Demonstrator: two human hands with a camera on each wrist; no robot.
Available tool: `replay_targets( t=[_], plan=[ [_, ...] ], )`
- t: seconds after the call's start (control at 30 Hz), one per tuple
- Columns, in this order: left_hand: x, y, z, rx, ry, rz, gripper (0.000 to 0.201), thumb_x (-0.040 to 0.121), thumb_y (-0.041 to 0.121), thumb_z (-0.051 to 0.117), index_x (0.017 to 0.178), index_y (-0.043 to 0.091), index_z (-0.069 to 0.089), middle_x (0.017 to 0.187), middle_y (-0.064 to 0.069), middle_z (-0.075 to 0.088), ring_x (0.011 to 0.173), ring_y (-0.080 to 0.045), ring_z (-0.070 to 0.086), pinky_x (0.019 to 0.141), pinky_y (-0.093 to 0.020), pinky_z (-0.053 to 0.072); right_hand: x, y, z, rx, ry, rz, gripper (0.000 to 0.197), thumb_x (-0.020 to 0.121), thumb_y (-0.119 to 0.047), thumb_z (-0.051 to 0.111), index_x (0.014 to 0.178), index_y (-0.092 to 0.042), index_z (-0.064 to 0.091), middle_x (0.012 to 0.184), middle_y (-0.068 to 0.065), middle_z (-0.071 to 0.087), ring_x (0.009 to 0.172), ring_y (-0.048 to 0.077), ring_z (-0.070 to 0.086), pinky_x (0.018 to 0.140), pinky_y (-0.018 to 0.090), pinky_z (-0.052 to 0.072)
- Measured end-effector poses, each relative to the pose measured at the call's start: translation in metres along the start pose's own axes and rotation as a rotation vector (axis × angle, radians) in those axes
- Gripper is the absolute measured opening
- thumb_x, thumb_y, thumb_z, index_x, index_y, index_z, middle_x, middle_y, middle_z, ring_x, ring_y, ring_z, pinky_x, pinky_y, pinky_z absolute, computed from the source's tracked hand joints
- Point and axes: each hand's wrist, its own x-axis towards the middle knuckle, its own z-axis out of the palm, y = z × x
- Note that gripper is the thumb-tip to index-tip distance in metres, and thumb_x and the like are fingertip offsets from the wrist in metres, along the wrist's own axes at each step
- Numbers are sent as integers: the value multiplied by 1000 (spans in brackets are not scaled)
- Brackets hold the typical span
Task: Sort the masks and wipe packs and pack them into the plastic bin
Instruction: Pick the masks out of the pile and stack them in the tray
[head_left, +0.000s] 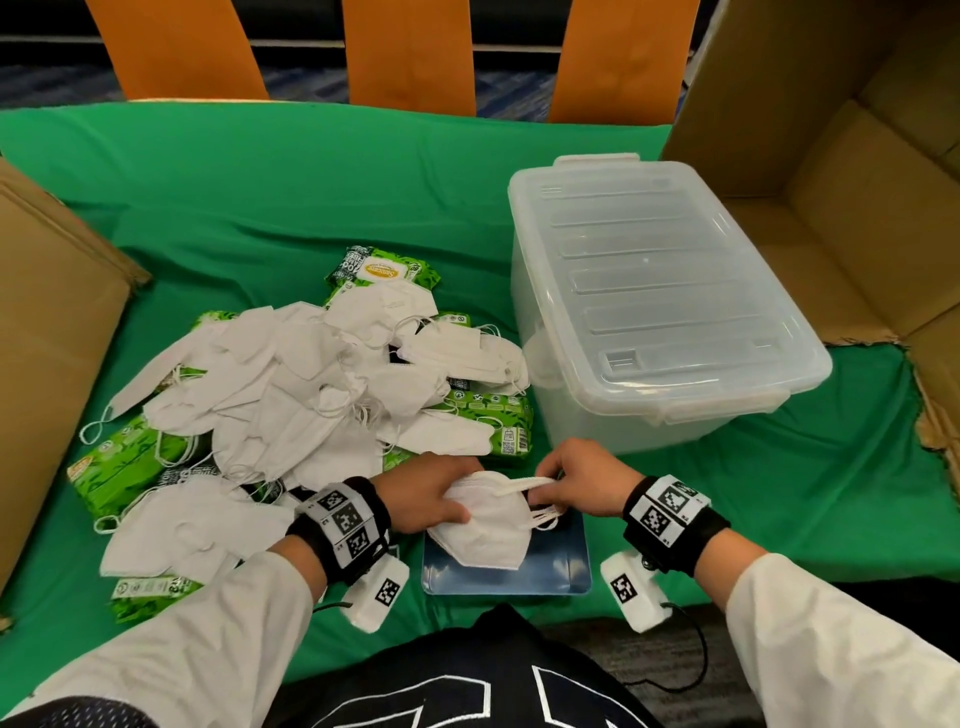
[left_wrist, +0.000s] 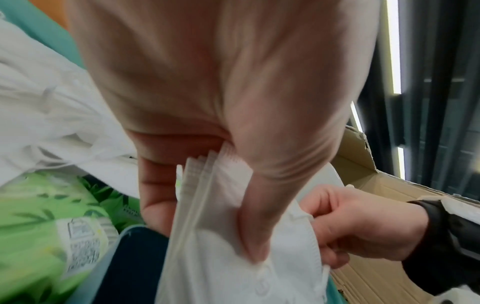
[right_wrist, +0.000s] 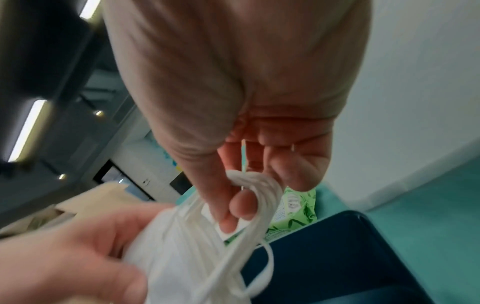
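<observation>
Masks (head_left: 291, 384) heaped loose over green wipe packs (head_left: 111, 467) on a green cloth (head_left: 311, 192) covering the table, orange chairs (head_left: 410, 52) behind, cardboard boxes (head_left: 857, 171) at both sides. Clear plastic bin (head_left: 660, 296), lid on, right of the heap. Blue tray (head_left: 550, 571) at the near edge. Small stack of masks (head_left: 488, 525) over the tray, gripped between thumb and fingers of the left hand (head_left: 421, 493). Ear loops (right_wrist: 259, 197) gathered and pinched in the right hand (head_left: 582, 478).

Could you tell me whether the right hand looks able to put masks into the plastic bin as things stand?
Probably not yet: the plastic bin is lidded, and the right hand holds the ear loops of the mask stack.
</observation>
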Motion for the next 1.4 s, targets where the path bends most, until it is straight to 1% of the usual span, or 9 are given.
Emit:
replay_targets(
  t=[0.13,0.3,0.53,0.77,0.9,1.0,1.07,1.2,1.4],
  plan=[
    [-4,1,6,-15,20,28,36,88,24,74,121,17,59,116,4,60,105,-11,53,84,-23,37,-5,0,-6,192,-66,57,9,84,-17,74,76,-17,72,60,-1,62,52,10,51,48,21,38],
    [-5,3,6,-107,11,31,33,86,27,75,116,24,60,113,5,63,106,-15,57,95,-30,46,-7,-4,0,-142,-183,-10,10,75,-22,82,76,-17,73,68,-6,67,63,9,59,64,26,49],
    [-10,6,3,-145,-16,47,29,86,26,76,110,29,59,108,6,64,103,-12,59,91,-28,46,-7,-1,4,-53,-182,-30,20,76,-13,81,63,-24,71,54,-12,62,51,1,51,56,20,44],
    [-12,7,9,-71,-23,26,36,86,30,74,118,25,61,110,6,67,101,-12,60,89,-30,48,-11,6,2,287,-53,20,13,88,-10,72,81,-15,81,68,3,72,56,10,57,53,18,44],
    [-11,9,16,14,42,-23,44,92,29,70,132,19,55,124,-1,65,112,-19,59,91,-30,45,-12,-1,4,724,54,26,32,89,-1,53,59,-9,62,76,14,67,79,25,63,67,29,52],
    [-8,8,11,74,131,-14,48,94,31,67,137,20,51,131,-4,64,119,-24,58,95,-33,46,-13,-3,6,1106,-10,-19,25,87,-8,60,62,-10,56,57,10,51,59,24,56,65,31,50],
    [-7,8,10,153,158,-8,47,95,31,64,138,20,48,126,-8,66,114,-28,60,90,-36,47,-11,0,6,1036,-26,-21,20,85,-4,72,70,-12,59,56,0,44,51,13,42,55,24,40],
    [-7,7,15,277,175,1,41,97,28,58,136,21,45,117,-9,67,104,-30,62,80,-36,47,-2,10,3,490,107,44,21,75,2,81,77,-12,66,65,0,64,61,12,56,62,26,47],
    [-6,7,37,422,212,36,35,91,14,55,125,17,52,110,-8,63,95,-33,60,77,-42,48,3,14,20,562,206,190,19,74,2,74,77,-14,64,74,13,70,70,23,64,64,37,54]
  ],
)
